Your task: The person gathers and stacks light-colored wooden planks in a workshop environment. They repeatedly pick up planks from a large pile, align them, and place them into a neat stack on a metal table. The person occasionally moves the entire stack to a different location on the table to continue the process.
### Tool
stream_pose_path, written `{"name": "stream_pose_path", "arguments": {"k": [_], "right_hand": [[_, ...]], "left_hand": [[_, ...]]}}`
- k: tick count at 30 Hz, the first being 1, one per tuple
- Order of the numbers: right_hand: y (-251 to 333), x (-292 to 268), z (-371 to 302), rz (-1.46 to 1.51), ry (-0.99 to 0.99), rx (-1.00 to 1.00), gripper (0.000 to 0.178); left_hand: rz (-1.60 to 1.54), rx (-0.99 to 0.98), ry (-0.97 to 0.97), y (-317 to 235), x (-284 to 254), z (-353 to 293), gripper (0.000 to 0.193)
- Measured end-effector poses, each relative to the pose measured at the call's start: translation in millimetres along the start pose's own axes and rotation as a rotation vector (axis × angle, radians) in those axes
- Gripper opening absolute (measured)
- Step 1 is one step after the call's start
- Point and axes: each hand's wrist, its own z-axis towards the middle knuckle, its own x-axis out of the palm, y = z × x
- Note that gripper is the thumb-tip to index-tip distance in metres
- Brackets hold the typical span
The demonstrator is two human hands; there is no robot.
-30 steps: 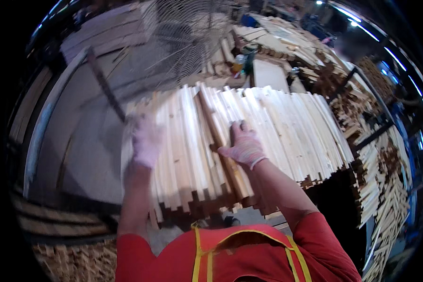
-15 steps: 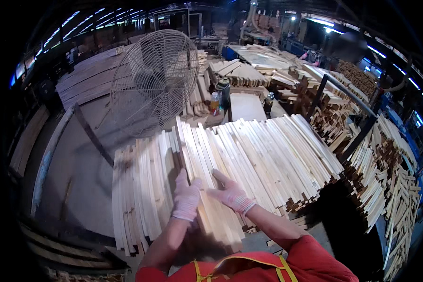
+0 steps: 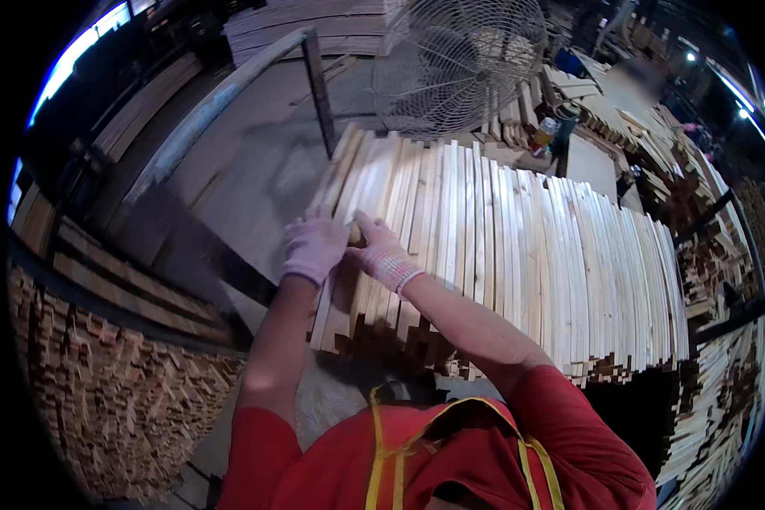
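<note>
Side by side in a wide layer lie many pale wooden strips (image 3: 506, 246), their near ends uneven. At the left end of this layer, my left hand (image 3: 313, 246), in a pale pink knit glove, curls over the outermost wooden strips. My right hand (image 3: 386, 255), gloved alike, is close beside it, thumb and fingers closed around the edge of a strip. A small wooden end shows between the two hands. My palms hide most of the gripped wood, so I cannot tell how many strips each hand holds.
A large wire-caged fan (image 3: 459, 68) stands beyond the strips. A dark metal post (image 3: 319, 98) and a pale rail (image 3: 217, 102) border the left side. Stacked wood ends (image 3: 119, 382) fill the lower left. Bottles (image 3: 544, 134) stand behind the layer, and more strips (image 3: 714, 416) lie at right.
Both hands have moved with wooden strips from mid-layer to its left end. The view has swung left, bringing the stacked wood ends at lower left into sight.
</note>
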Motion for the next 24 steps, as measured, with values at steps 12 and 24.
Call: {"name": "stream_pose_path", "arguments": {"k": [12,24], "right_hand": [[4,-20,-20,0.559,0.05,0.168,0.092],[-33,-52,-53,0.316,0.075,-0.178,0.08]], "left_hand": [[-0.438,-0.143,0.15,16,17,13,0.085],[-0.223,0.231,-0.273,-10,-39,-52,0.067]]}}
